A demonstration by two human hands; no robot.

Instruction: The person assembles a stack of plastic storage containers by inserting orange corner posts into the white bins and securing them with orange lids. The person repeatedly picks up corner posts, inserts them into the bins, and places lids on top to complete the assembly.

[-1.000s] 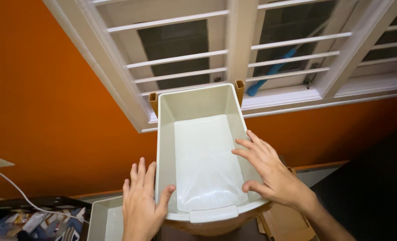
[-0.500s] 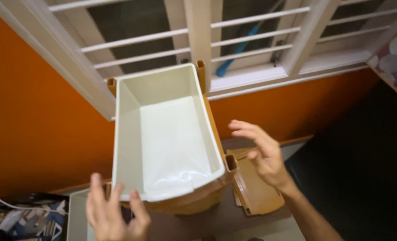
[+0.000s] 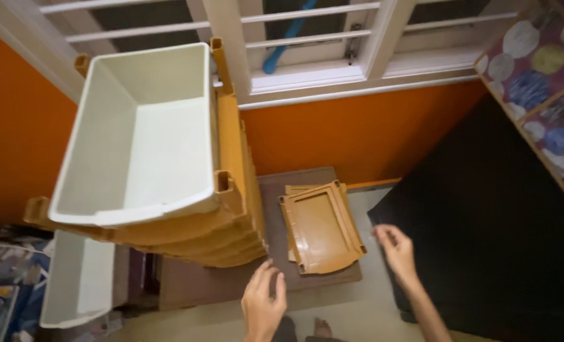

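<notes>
Both hands [image 3: 263, 307] [image 3: 395, 250] open (empty)

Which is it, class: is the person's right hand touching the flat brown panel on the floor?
Apart. The head view shows bare floor between the right hand and the brown panel.

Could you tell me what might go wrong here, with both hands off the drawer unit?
The white drawer sits in the top of the tall orange frame, and neither the left hand nor the right hand touches them, so the stack might tip if bumped. The loose orange panel lies on the floor near the person's foot; it could be stepped on.
</notes>
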